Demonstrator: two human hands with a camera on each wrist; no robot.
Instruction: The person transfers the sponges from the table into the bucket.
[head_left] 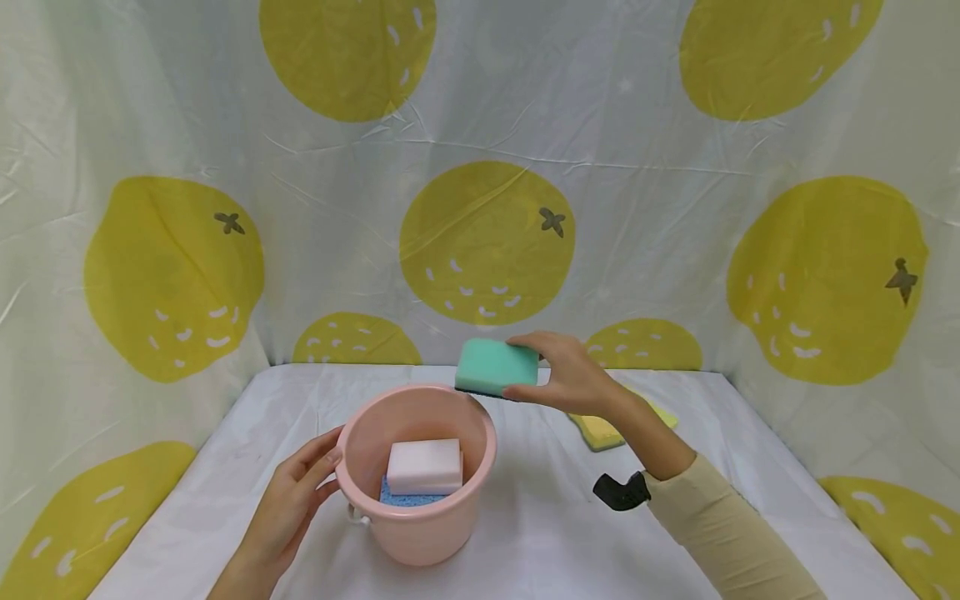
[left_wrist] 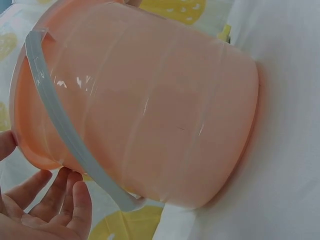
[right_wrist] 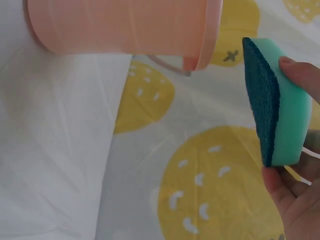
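A pink bucket [head_left: 423, 533] stands on the white cloth, its pale handle [left_wrist: 70, 130] hanging down along the side in the left wrist view. My left hand [head_left: 288, 500] grips the bucket's left rim between thumb and fingers. Inside lie a whitish-pink sponge [head_left: 425, 467] and, beneath it, a blue sponge [head_left: 408, 500]. Above the bucket's right rim, my right hand [head_left: 573, 375] pinches a green sponge [head_left: 495, 367] by its edges. Its dark scouring side [right_wrist: 262, 105] shows in the right wrist view and faces down toward the table.
A yellow sponge [head_left: 600, 432] lies on the white cloth [head_left: 585, 550] behind the right forearm, which partly hides it. Lemon-print curtains [head_left: 630, 167] close off the back and both sides. A black strap piece [head_left: 622, 492] sticks out from the right sleeve.
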